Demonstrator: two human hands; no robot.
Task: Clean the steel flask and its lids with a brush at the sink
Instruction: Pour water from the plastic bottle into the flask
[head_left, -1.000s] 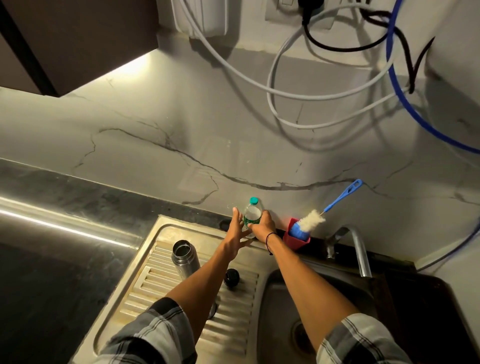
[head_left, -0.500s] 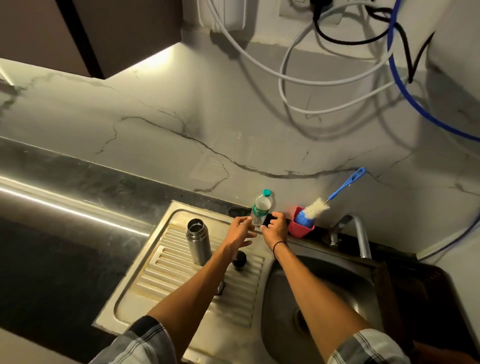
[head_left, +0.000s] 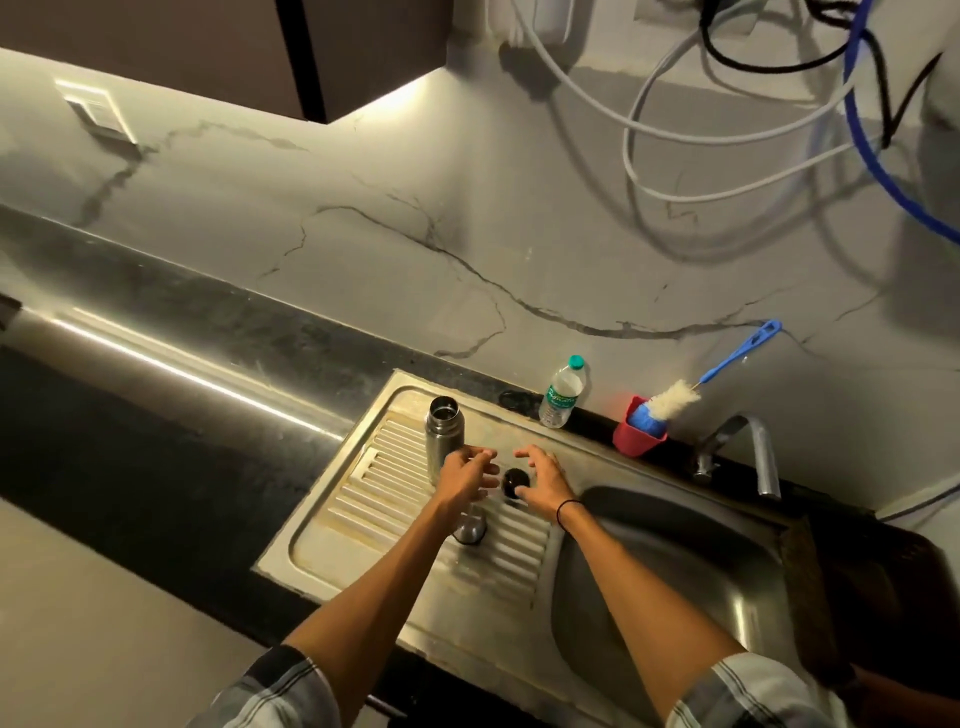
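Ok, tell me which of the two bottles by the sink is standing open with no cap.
The steel flask on the draining board, left of the hands; its mouth is uncovered. The clear plastic water bottle near the wall has its green cap on.

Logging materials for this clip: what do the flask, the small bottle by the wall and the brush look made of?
Flask: metal, likely brushed steel, with a grey sheen and bright highlights. Small bottle: clear plastic, see-through, with a green cap and label. Brush: probably a blue plastic handle, and a fluffy white head whose fibre cannot be told; it stands in a red cup, apparently matte plastic.
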